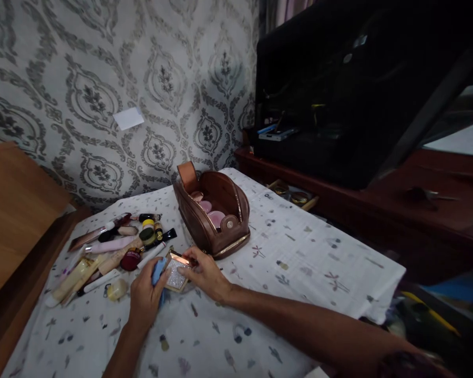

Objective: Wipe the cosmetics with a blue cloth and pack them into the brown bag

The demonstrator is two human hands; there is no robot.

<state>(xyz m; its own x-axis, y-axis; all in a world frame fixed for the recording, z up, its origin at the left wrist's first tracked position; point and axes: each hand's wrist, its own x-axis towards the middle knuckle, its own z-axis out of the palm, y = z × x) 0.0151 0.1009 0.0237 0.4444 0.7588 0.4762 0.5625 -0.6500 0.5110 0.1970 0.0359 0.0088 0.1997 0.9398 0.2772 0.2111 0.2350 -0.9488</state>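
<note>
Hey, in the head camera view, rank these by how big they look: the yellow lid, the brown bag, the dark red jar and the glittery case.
Largest to smallest, as they look:
1. Brown bag
2. Glittery case
3. Dark red jar
4. Yellow lid

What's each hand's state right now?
Left hand: closed, holding blue cloth and glittery case.
Right hand: closed, holding the same glittery case.

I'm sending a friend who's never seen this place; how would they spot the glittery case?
On the white cloth, find the open brown bag. Just nearer the viewer, the left hand and right hand hold the case. Its silver glitter sets it apart from the blue thing beside it.
</note>
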